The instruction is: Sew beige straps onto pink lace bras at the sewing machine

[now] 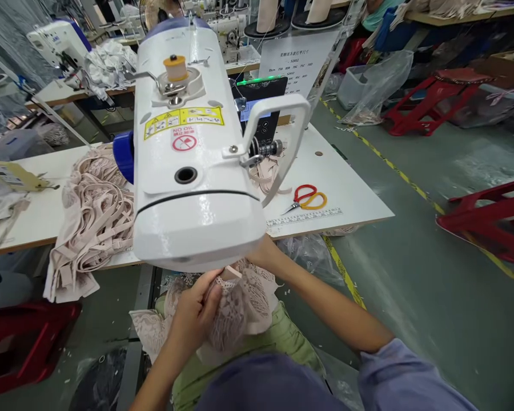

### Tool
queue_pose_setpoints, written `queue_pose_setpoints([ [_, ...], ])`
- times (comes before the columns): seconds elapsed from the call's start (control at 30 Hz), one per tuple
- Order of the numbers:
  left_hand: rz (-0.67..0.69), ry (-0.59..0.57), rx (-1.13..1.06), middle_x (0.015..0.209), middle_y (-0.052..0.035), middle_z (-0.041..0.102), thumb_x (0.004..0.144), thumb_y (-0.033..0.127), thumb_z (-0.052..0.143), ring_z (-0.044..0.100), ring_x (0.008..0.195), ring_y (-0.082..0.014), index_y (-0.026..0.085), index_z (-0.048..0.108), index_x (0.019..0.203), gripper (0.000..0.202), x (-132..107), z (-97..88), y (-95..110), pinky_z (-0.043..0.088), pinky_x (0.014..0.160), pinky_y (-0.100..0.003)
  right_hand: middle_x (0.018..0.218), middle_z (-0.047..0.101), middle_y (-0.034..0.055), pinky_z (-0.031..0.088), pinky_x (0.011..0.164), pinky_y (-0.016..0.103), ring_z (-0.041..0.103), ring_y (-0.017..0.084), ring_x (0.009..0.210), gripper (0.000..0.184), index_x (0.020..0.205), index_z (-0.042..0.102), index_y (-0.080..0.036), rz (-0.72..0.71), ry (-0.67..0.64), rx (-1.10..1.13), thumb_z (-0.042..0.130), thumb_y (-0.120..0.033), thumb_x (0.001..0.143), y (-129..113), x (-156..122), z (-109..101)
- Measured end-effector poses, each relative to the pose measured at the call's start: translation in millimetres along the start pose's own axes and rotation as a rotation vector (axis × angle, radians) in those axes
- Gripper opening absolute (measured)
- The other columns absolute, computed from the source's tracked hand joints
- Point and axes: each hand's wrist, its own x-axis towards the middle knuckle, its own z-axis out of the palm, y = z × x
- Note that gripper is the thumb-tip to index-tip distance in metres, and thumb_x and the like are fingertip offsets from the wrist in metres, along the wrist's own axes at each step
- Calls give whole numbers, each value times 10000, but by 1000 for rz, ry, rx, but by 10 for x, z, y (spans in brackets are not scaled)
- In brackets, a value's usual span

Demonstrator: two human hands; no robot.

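Observation:
A beige lace bra point(229, 317) hangs over my lap, its upper edge raised toward the underside of the white sewing machine point(197, 222). My left hand point(200, 305) pinches that edge between thumb and fingers, just below the machine head. Close by on the right, my right hand point(262, 251) reaches in under the head. Its fingers are hidden by the machine, so their grip does not show. The needle area is also out of sight.
A heap of beige bras and straps point(98, 211) hangs over the table's left edge. Scissors point(310, 198) with red and yellow handles lie right of the machine, by a ruler strip point(308, 218). Red stools point(439, 100) stand on the floor.

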Motion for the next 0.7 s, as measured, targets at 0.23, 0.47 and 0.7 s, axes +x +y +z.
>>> queue_pose_setpoints([
  [0.23, -189, 42, -236, 707, -13, 692, 929, 400, 512, 621, 602, -143, 186, 712, 1009, 303, -73, 100, 301, 459, 514, -213, 795, 604, 35, 507, 814, 393, 563, 219, 822, 59, 781, 625, -206, 30, -39, -54, 576, -175, 784, -104, 12, -70],
  [0.47, -93, 59, -146, 1040, -59, 762, 928, 340, 505, 702, 948, -217, 202, 741, 1056, 301, 89, 33, 390, 555, 783, -292, 716, 585, 19, 516, 784, 382, 552, 210, 768, 57, 764, 640, -219, 12, -49, -52, 608, -249, 799, -56, 49, -73],
  [0.7, -69, 67, -67, 955, -56, 772, 918, 369, 540, 706, 935, -278, 229, 755, 1061, 294, 177, -20, 322, 572, 713, -331, 671, 577, 15, 532, 756, 398, 574, 222, 743, 57, 770, 657, -221, 33, -65, -10, 622, -251, 805, -126, 38, -125],
])
